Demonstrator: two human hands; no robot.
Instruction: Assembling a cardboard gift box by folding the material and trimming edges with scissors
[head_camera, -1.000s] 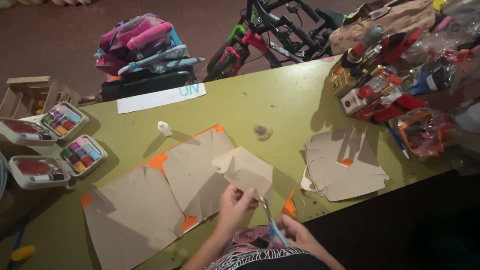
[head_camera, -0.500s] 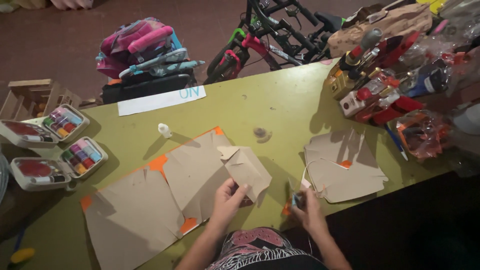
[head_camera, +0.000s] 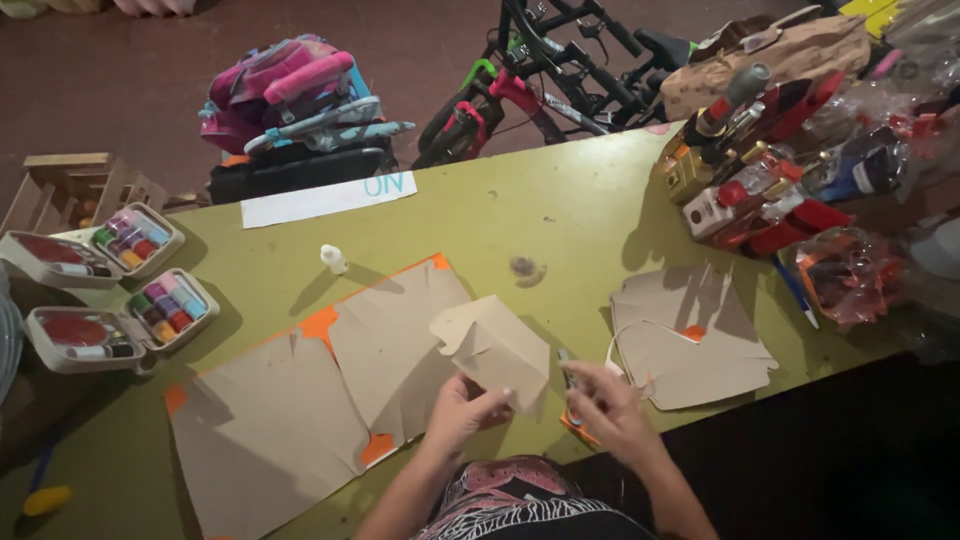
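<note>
My left hand (head_camera: 468, 408) pinches the lower edge of a folded brown cardboard piece (head_camera: 495, 345) and holds it just above the green table (head_camera: 560, 215). My right hand (head_camera: 608, 405) lies at the near table edge, just right of the folded piece. Its fingers are closed over a pair of scissors (head_camera: 567, 372) whose blade points away from me. A large flat cardboard sheet (head_camera: 290, 410) with orange corners lies under and to the left of the folded piece.
More cut cardboard pieces (head_camera: 690, 340) lie to the right. A small white glue bottle (head_camera: 333, 258) stands behind the sheet. Two open paint sets (head_camera: 150, 310) sit at the left edge, with bottles and packets (head_camera: 760, 190) piled at the right. A bicycle (head_camera: 540, 70) and backpack (head_camera: 290, 90) stand beyond the table.
My right hand carried the scissors from in front of my body out to the right and lowered them to the table edge. My left hand kept hold of the folded piece.
</note>
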